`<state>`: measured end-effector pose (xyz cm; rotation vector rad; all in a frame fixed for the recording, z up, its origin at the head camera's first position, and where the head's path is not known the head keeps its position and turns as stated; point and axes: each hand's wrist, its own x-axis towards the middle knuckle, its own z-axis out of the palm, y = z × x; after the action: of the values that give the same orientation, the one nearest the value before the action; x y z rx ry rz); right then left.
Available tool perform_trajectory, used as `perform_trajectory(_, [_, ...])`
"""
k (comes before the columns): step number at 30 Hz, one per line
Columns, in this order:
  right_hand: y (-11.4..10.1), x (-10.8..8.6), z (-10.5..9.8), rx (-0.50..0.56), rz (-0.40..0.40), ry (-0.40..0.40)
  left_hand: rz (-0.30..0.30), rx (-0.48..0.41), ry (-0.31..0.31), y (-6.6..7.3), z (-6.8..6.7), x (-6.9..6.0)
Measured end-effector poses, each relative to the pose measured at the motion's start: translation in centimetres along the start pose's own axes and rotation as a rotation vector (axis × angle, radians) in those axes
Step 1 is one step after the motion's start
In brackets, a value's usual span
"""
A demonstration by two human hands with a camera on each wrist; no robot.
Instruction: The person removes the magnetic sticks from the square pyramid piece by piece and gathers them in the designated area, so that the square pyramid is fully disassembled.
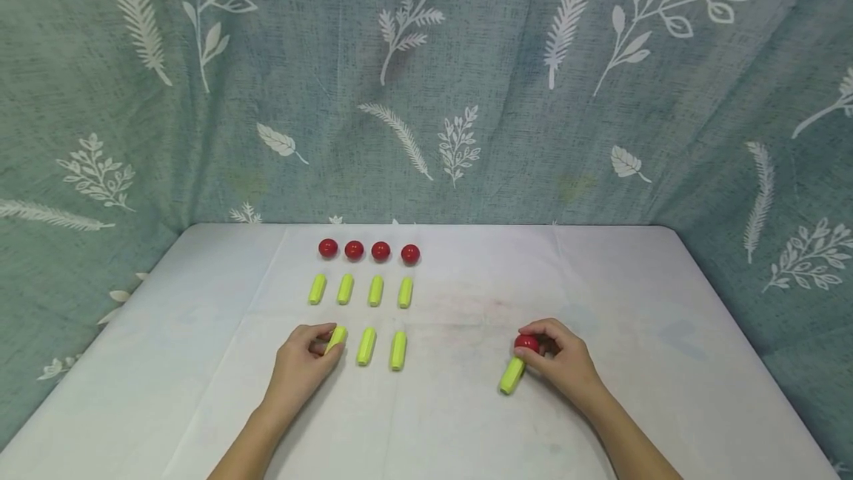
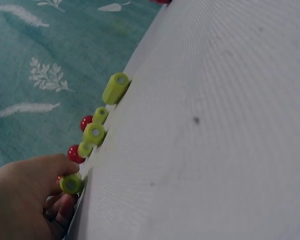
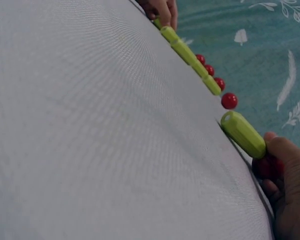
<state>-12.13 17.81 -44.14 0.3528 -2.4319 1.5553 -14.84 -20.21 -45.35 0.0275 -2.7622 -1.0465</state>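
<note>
In the head view my left hand [image 1: 301, 367] pinches a yellow-green rod [image 1: 337, 336] between thumb and fingers, at the left end of the front row of rods. That rod's grey end disc faces the left wrist camera. My right hand [image 1: 568, 363] holds a red ball [image 1: 526, 342] between thumb and fingertips on the right half of the table. A yellow-green rod [image 1: 511, 377] meets this ball and slants toward the table's front. In the right wrist view the rod [image 3: 244, 134] lies end-on against the ball [image 3: 269, 169], which is partly hidden by the fingers.
Two more rods, a middle one [image 1: 366, 347] and a right one [image 1: 397, 350], lie beside my left hand. Behind them runs a row of several rods [image 1: 344, 289], then a row of several red balls [image 1: 354, 250]. A patterned green curtain [image 1: 320, 147] hangs behind the white table [image 1: 460, 413].
</note>
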Motion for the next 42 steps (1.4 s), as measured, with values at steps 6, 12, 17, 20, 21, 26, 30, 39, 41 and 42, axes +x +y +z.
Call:
perform_trajectory(6, [0.1,0.0,-0.1,-0.003,-0.001,0.006,-0.018,-0.002,-0.044,-0.1,-0.2,0.1])
perform_trajectory(12, [0.3,0.0,0.0,0.002,-0.018,0.002,-0.043,-0.086,-0.229,-1.1,-1.6,0.7])
perform_trajectory(17, [0.3,0.1,0.0,-0.003,-0.019,-0.001,0.005,-0.145,-0.388,-1.8,-2.7,1.9])
perform_trajectory(20, [0.3,0.1,-0.1,-0.004,-0.017,-0.003,0.021,-0.114,-0.444,-1.7,-2.8,2.7])
perform_trajectory(21, [0.3,0.1,-0.1,-0.004,-0.017,-0.003,0.021,-0.103,-0.455,-1.6,-2.7,2.9])
perform_trajectory(26, [0.2,0.0,-0.1,0.02,-0.001,-0.015,0.016,-0.101,-0.45,-2.1,-2.7,3.5])
perform_trajectory(30, [0.0,0.1,-0.1,0.015,0.009,-0.012,0.01,-0.163,-0.45,-2.7,-3.0,3.8])
perform_trajectory(39, [2.6,0.2,0.6,0.006,0.057,0.004,-0.028,-0.225,-0.486,-2.8,-3.3,4.0])
perform_trajectory(41, [3.0,0.2,0.6,0.003,0.079,-0.002,-0.032,-0.219,-0.483,-2.8,-3.3,3.9])
perform_trajectory(42, [3.2,0.2,0.7,0.002,0.077,-0.003,-0.033,-0.216,-0.479,-2.8,-3.3,3.9])
